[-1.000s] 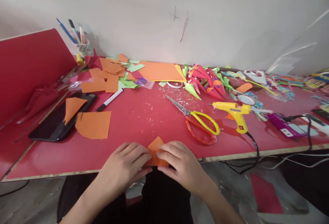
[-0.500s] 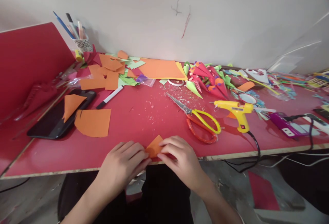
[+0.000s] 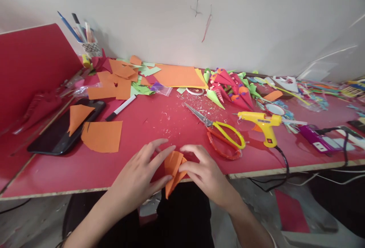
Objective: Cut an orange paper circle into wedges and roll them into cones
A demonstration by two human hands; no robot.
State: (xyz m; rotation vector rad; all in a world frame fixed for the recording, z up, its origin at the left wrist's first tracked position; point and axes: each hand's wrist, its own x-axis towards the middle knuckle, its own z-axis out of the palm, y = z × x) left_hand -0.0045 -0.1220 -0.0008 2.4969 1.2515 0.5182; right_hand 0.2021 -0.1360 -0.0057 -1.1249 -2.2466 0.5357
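Observation:
A piece of folded orange paper (image 3: 172,166) is between my two hands at the front edge of the red table, its pointed lower end hanging over the edge. My left hand (image 3: 142,172) has its thumb and forefinger against the paper's left side, the other fingers spread. On the right side, the fingers and thumb of my right hand (image 3: 203,172) pinch the paper where layers overlap. An orange sheet with one rounded side (image 3: 102,137) lies to the left, near a black phone (image 3: 54,138) with a folded orange piece (image 3: 79,117) on it.
Scissors (image 3: 211,124) with yellow and red handles lie beyond my right hand. Further right are a yellow glue gun (image 3: 262,120) and a purple power strip (image 3: 319,141). A marker (image 3: 121,107), paper scraps (image 3: 122,77) and small decorated cones (image 3: 228,86) lie toward the wall.
The orange paper has gone from lying flat at the edge to being lifted, with its folded layers parting. My left fingers have spread and moved up along it.

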